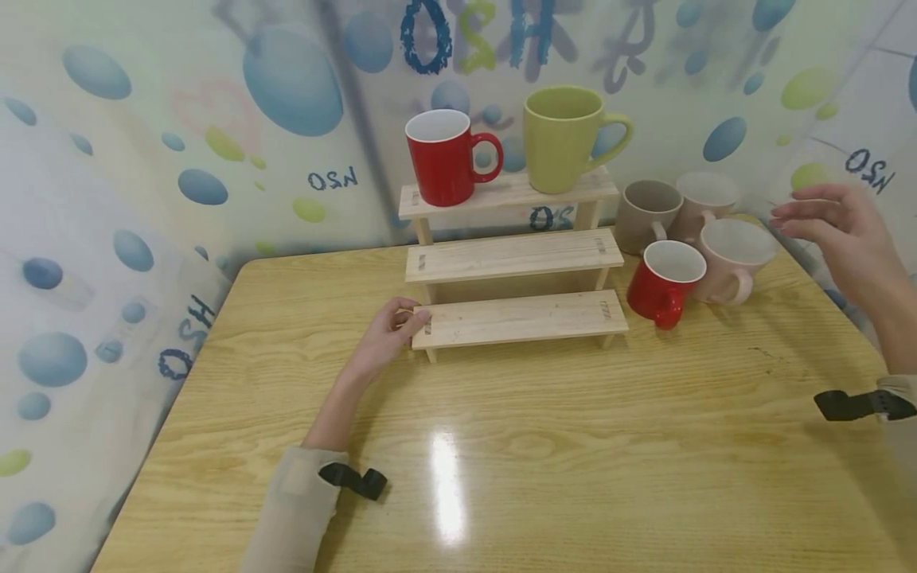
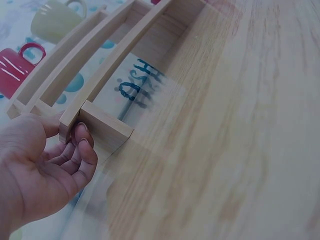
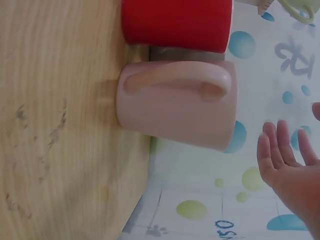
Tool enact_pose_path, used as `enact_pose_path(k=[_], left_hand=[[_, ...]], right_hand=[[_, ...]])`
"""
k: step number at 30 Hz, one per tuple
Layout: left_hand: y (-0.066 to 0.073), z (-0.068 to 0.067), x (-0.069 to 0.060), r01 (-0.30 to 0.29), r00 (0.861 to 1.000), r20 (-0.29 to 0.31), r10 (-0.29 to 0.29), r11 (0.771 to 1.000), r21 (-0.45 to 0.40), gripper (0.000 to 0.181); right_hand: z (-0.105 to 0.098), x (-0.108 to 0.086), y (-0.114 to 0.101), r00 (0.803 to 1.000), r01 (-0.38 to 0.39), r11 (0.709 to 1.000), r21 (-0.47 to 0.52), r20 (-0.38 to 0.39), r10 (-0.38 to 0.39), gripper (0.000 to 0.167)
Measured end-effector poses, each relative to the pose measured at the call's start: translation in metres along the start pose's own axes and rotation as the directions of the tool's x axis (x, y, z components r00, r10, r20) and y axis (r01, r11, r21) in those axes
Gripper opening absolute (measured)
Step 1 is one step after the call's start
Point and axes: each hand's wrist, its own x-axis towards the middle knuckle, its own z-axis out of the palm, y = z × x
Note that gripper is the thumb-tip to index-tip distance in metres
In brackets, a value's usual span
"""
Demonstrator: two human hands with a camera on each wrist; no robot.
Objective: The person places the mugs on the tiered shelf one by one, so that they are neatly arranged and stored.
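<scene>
Left hand fingers pinching lower left end of wooden rack on surface; right hand raised, fingers released, loosely extended, near front pink mug, right of rack; red mug, green mug atop rack

Pink mug beside red mug, wooden table, right grip apart from both, spotted backdrop

Below and leftward of the fingers of the right hand, passage is obstructed by the front pink mug, then the small red mug; rightward of the left hand's fingers, it is barred by the wooden stand; leftward, tabletop is left open.
</scene>
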Motion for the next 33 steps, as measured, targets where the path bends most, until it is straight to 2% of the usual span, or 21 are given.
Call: enact_pose_path(k=[7, 9, 11, 13, 15, 20, 22, 25, 28, 31, 33], left_hand=[[0.0, 0.001, 0.0, 0.0, 1.0, -0.002, 0.0, 1.0, -0.007, 0.04], [-0.001, 0.0, 0.0, 0.0, 1.0, -0.003, 0.0, 1.0, -0.004, 0.04], [-0.001, 0.0, 0.0, 0.001, 1.0, -0.002, -0.001, 1.0, -0.007, 0.039], [-0.002, 0.0, 0.001, 0.002, 1.0, -0.003, -0.002, 1.0, -0.008, 0.039], [-0.002, 0.0, 0.001, 0.002, 1.0, -0.004, -0.002, 1.0, -0.007, 0.038], [-0.001, -0.001, -0.001, 0.001, 1.0, -0.005, -0.001, 1.0, 0.008, 0.039], [-0.001, -0.001, -0.001, 0.003, 1.0, -0.005, -0.003, 1.0, 0.011, 0.038], [-0.001, -0.001, -0.001, 0.006, 1.0, -0.002, -0.006, 1.0, 0.011, 0.039], [-0.001, -0.002, -0.001, 0.005, 1.0, 0.003, -0.005, 1.0, 0.016, 0.04], [-0.001, -0.002, 0.0, 0.008, 1.0, 0.003, -0.008, 1.0, 0.015, 0.04], [-0.001, -0.001, 0.0, 0.012, 1.0, 0.003, -0.012, 1.0, 0.013, 0.04]], right_hand=[[-0.012, -0.011, 0.004, 0.999, -0.002, 0.998, -0.056, 0.04, 0.004, 0.029], [-0.014, -0.014, 0.005, 0.998, 0.0, 0.994, -0.107, 0.056, 0.006, 0.027], [-0.017, -0.018, 0.006, 0.998, -0.01, 0.976, -0.218, 0.054, 0.023, 0.024], [-0.02, -0.024, 0.007, 0.998, -0.04, 0.941, -0.336, 0.037, 0.056, 0.023], [-0.022, -0.029, 0.009, 0.995, -0.076, 0.917, -0.393, 0.024, 0.092, 0.021], [-0.026, -0.04, 0.018, 0.988, -0.123, 0.877, -0.465, 0.025, 0.152, 0.017], [-0.026, -0.044, 0.02, 0.982, -0.143, 0.835, -0.531, 0.029, 0.187, 0.017], [-0.025, -0.049, 0.024, 0.965, -0.194, 0.796, -0.573, 0.036, 0.26, 0.02], [-0.022, -0.052, 0.027, 0.945, -0.231, 0.774, -0.59, 0.053, 0.323, 0.024], [-0.018, -0.052, 0.03, 0.936, -0.244, 0.758, -0.605, 0.057, 0.347, 0.027], [-0.016, -0.052, 0.032, 0.929, -0.262, 0.737, -0.623, 0.044, 0.367, 0.027]])
